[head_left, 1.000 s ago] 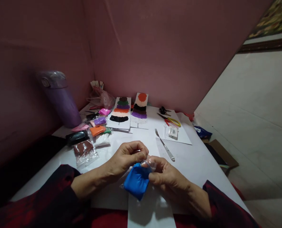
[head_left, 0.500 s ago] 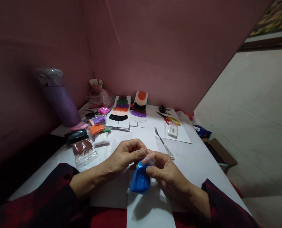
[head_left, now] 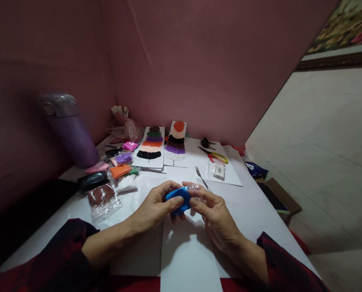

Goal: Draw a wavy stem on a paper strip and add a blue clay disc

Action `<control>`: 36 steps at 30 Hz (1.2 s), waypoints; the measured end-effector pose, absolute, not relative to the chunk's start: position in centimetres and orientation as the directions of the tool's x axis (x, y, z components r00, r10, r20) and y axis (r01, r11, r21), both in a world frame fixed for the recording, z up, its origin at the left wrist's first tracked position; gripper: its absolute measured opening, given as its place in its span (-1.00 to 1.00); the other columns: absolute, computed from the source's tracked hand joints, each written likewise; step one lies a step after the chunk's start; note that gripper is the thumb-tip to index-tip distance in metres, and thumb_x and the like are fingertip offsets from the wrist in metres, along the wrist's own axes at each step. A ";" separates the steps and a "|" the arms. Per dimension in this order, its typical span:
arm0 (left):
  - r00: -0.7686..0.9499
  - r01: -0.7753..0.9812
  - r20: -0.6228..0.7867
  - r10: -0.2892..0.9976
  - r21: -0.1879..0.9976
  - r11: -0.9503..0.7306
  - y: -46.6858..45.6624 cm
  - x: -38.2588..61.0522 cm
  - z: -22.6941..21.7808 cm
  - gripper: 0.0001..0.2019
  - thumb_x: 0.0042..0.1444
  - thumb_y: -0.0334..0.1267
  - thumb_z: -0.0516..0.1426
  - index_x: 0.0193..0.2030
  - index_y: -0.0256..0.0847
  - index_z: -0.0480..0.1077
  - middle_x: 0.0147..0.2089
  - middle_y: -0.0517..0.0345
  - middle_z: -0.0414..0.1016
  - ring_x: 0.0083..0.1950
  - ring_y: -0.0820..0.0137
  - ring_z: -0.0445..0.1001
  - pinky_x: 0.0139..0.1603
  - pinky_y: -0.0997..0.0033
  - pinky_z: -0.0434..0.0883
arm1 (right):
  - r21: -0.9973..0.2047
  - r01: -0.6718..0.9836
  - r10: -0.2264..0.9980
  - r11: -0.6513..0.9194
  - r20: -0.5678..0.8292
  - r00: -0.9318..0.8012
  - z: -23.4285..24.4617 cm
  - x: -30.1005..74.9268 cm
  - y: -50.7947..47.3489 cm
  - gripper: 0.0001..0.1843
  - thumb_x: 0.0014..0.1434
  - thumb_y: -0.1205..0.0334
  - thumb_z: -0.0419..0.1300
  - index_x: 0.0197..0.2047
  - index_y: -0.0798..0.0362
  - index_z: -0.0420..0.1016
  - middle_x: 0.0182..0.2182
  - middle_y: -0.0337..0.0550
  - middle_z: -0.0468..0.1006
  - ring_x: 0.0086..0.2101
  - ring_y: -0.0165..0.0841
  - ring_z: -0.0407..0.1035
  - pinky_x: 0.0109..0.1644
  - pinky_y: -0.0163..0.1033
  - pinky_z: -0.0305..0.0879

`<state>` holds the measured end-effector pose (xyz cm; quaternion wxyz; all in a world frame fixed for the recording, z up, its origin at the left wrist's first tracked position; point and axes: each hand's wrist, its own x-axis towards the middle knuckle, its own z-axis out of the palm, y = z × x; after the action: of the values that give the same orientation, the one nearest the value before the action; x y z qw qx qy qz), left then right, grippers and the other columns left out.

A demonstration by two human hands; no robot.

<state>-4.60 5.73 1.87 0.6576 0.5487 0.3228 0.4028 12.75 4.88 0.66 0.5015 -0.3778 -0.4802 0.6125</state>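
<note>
Between both hands is a clear packet of blue modelling clay [head_left: 178, 199], held above a white card strip [head_left: 187, 259]. My left hand [head_left: 158, 205] is closed on the packet's left side, thumb on top and fingers underneath. My right hand [head_left: 216, 209] pinches the clear plastic at the packet's right end. Just beyond the right hand lies a metal fork [head_left: 201, 177], its handle partly hidden. To the left are packets of clay: brown [head_left: 102, 196], black [head_left: 92, 181], white [head_left: 126, 183], orange [head_left: 120, 171], purple [head_left: 123, 157] and pink [head_left: 130, 146].
A purple bottle [head_left: 73, 134] stands at the left by the wall. Two cards with coloured bands, a left one [head_left: 141, 160] and a right one [head_left: 180, 160], lie at the back. Scissors [head_left: 219, 157] and a small white packet [head_left: 219, 171] rest on paper at the right.
The blue clay packet has turned from hanging upright to lying sideways and moved up. My left hand has shifted from its top end to grip its body.
</note>
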 end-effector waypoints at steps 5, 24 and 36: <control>0.456 -0.190 -0.035 0.889 0.972 0.136 5.6 -4.5 1.4 -0.61 0.08 0.06 0.19 -0.19 -0.25 0.31 -0.44 0.18 0.45 -0.50 0.47 0.44 -0.51 0.49 0.33 | -0.965 -0.261 0.960 0.002 0.075 -0.269 0.6 12.9 5.0 -0.87 -0.01 0.17 0.40 -0.33 -0.05 0.61 0.02 -0.13 0.45 -0.01 -0.22 0.33 -0.02 -0.12 0.31; 0.400 -0.149 -0.002 0.917 0.987 0.067 6.0 -4.8 1.6 -0.58 0.05 0.04 0.22 -0.12 -0.29 0.42 -0.42 0.13 0.47 -0.51 0.46 0.43 -0.50 0.47 0.32 | -0.822 0.082 0.812 0.563 0.532 -0.241 0.5 13.8 5.2 -0.67 0.13 0.34 0.27 -0.06 -0.22 0.55 -0.01 -0.12 0.46 0.02 -0.18 0.36 0.10 0.02 0.26; 0.364 -0.155 -0.063 0.929 0.980 0.127 5.9 -4.7 1.5 -0.60 0.00 0.02 0.26 -0.19 -0.28 0.45 -0.43 0.16 0.46 -0.52 0.48 0.40 -0.48 0.47 0.30 | -0.777 0.154 0.773 0.610 0.541 -0.331 0.9 13.8 5.5 -0.70 0.11 0.37 0.28 -0.09 -0.15 0.52 -0.05 -0.11 0.50 0.01 -0.19 0.35 0.12 0.02 0.24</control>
<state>-4.75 5.93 1.49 0.6485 0.5114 0.3782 0.4181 13.84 5.52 0.93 0.4893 -0.3082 -0.7520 0.3164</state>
